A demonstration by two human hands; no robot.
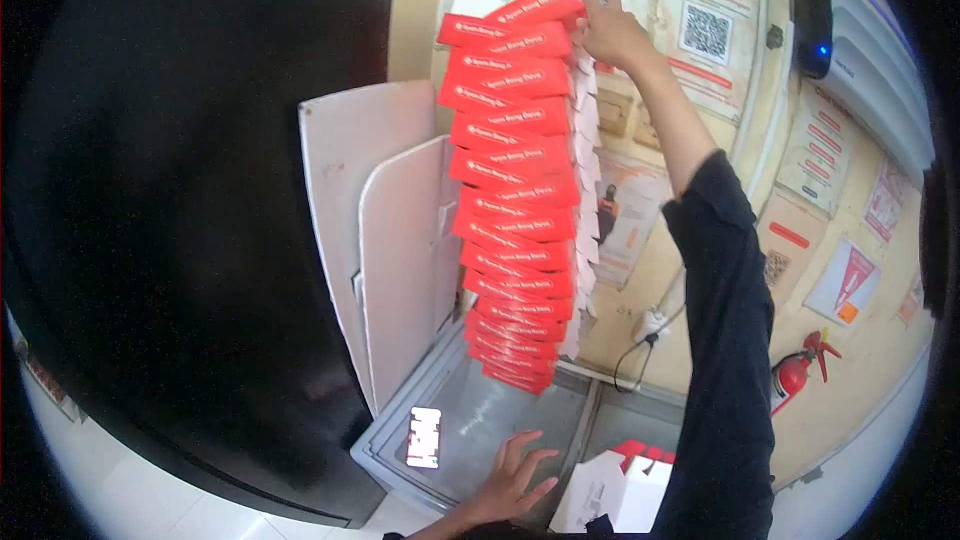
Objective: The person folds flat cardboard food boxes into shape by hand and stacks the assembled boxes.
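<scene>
A tall, slightly leaning stack of red-and-white cardboard food boxes [515,160] rises from the glass-topped chest. At its top, my right hand [610,28] grips the right corner of the uppermost box [535,2], whose white face shows; part of its fingers is hidden behind the corner. Low in the view, my left hand [517,478] is over the glass with its fingers spread and holds nothing. Just right of that hand is another white box with red edges [620,490], partly covered by my right sleeve. A phone with a lit screen [424,437] lies on the glass to the left.
The grey-framed chest [385,450] stands against a wall with posters [708,35]. White boards [400,240] lean beside a large black cabinet [190,220]. On the right are a fire extinguisher [792,380], a plug with a cable [652,328] and a wall-mounted unit [870,70].
</scene>
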